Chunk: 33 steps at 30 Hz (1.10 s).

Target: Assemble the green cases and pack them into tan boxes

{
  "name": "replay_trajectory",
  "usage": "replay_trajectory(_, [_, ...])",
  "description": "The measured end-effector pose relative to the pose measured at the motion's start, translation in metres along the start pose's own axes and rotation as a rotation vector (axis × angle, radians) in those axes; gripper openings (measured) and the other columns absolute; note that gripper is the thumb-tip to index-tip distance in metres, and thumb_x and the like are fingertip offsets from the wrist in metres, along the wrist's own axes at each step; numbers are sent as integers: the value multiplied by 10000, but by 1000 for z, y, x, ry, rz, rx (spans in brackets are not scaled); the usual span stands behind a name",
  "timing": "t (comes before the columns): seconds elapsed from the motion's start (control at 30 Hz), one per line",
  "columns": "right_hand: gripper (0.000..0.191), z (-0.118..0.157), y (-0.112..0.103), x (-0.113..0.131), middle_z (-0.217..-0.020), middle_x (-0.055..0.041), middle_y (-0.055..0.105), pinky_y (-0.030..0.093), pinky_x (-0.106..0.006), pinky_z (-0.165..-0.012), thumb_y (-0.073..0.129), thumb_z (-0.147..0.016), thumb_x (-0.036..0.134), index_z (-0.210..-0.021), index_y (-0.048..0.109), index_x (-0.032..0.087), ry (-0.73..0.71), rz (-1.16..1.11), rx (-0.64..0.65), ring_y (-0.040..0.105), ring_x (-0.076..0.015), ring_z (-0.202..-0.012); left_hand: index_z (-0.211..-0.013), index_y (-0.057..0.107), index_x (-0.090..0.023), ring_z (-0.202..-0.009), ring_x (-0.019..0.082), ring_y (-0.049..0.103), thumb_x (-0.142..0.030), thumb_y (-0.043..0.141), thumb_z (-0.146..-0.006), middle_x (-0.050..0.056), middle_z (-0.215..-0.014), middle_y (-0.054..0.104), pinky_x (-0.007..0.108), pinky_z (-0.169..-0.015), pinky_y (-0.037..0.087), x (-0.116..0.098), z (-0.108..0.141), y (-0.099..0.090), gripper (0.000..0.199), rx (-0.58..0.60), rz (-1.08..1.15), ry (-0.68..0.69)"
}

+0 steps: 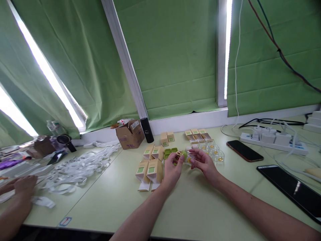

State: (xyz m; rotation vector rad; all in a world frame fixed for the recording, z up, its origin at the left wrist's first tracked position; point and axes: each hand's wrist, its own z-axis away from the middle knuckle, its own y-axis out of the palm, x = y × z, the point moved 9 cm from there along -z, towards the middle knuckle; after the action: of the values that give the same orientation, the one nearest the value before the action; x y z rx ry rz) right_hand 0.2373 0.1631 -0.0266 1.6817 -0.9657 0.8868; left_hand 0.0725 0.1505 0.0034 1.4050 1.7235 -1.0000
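My left hand [175, 167] is closed with its fingertips on a small green piece [184, 155] that has a beige loop at its top. My right hand [205, 164] pinches a small clear piece with a yellow spot [189, 160], right against the green one. Where the two pieces meet is too small to make out. Behind my left hand stand little green cups [167, 153]. Several clear plastic holders with yellow centres [215, 152] are grouped beyond my right hand. Small tan boxes with green windows [154, 170] stand left of my left hand, their lower flaps folded out.
More tan boxes [195, 135] stand at the back, near a black bottle [146, 130] and an open carton [130, 134]. Phones [244, 150], a tablet [288, 187] and a power strip [273, 143] lie right. White ribbons [82, 167] and another person's hands [23, 189] are left.
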Motion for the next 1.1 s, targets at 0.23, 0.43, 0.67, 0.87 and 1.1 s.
replay_trajectory(0.23, [591, -1, 0, -1, -1071, -78, 719, 625, -346, -652, 986, -619, 457, -1092, 725, 217, -4, -7, 2, 667, -218, -854, -937, 769, -166, -817, 200, 625, -603, 733, -875, 83, -904, 712, 278, -717, 491, 0, 2, 0, 442, 6, -10, 13])
replay_trajectory(0.43, [571, 0, -1, -1, -1100, -76, 721, 643, -362, -670, 977, -636, 456, -1099, 729, 230, -11, -6, -5, 684, -236, -899, -1025, 771, -166, -894, 233, 664, -647, 752, -841, 108, -977, 742, 295, -747, 514, 4, 2, 0, 515, 2, 39, -43])
replay_trajectory(0.67, [579, 2, 0, 1, -1054, -65, 725, 670, -423, -734, 967, -654, 480, -1121, 716, 245, -11, -18, -10, 710, -258, -929, -1243, 657, -199, -958, 220, 670, -662, 746, -844, 99, -1049, 706, 289, -786, 530, -1, 4, -3, 617, -32, 186, -71])
replay_trajectory(0.87, [614, 3, 4, 3, -1043, -64, 740, 671, -492, -802, 974, -652, 479, -1143, 680, 254, -1, -67, 0, 737, -284, -954, -1271, 560, -230, -1113, 263, 666, -566, 814, -822, 117, -1154, 681, 343, -890, 553, 5, 7, 5, 616, 63, 221, -60])
replay_trajectory(1.1, [703, 6, 11, 7, -1027, -31, 709, 655, -535, -862, 966, -676, 481, -1245, 590, 308, -21, -85, 12, 741, -273, -944, -1244, 566, -228, -1071, 252, 685, -453, 840, -825, 112, -1121, 689, 349, -895, 569, -2, 7, 10, 549, 96, 206, -20])
